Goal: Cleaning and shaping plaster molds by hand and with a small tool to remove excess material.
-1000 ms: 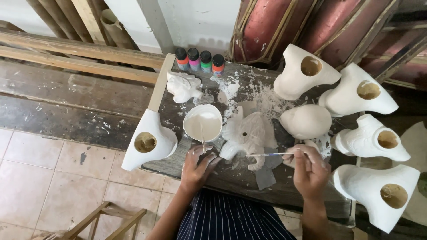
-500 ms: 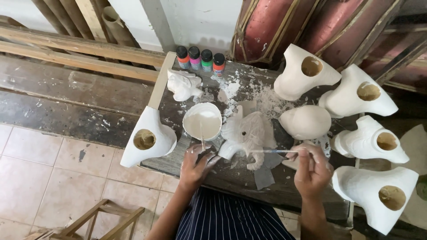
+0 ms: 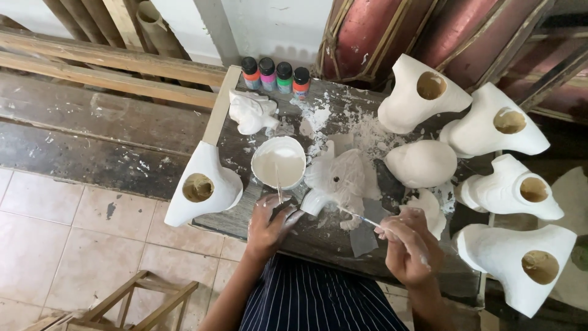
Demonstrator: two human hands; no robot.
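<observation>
A white-coated animal-shaped figure (image 3: 340, 181) lay in the middle of a rough dark table (image 3: 318, 236), and everything else sat around it. The right hand (image 3: 405, 245), below and to the right of the figure, pinched a thin brush (image 3: 360, 217) between thumb and fingertips, its tip at the figure's lower edge. The left hand (image 3: 269, 224), just left of the figure's lower end, rested with loosely curled, paint-smeared fingers touching that end; whether it truly gripped the piece could not be told. Directly left of the figure stood a bowl of white paint (image 3: 278, 162) with a thin stick leaning in it.

The figure looked almost wholly whitened, so the coating seemed far along, with only the lower edge under the brush seemingly left. A smaller white figure (image 3: 251, 113) lay up and left of it. Four small paint bottles (image 3: 275, 76) with black caps, in a row beyond the figure at the table's far edge, appeared unopened, so no colour had gone on. Hollow white casts (image 3: 429, 92) ringed the figure to the right, one more (image 3: 205, 184) sat beyond the bowl, and white splatter covered the tabletop around it
</observation>
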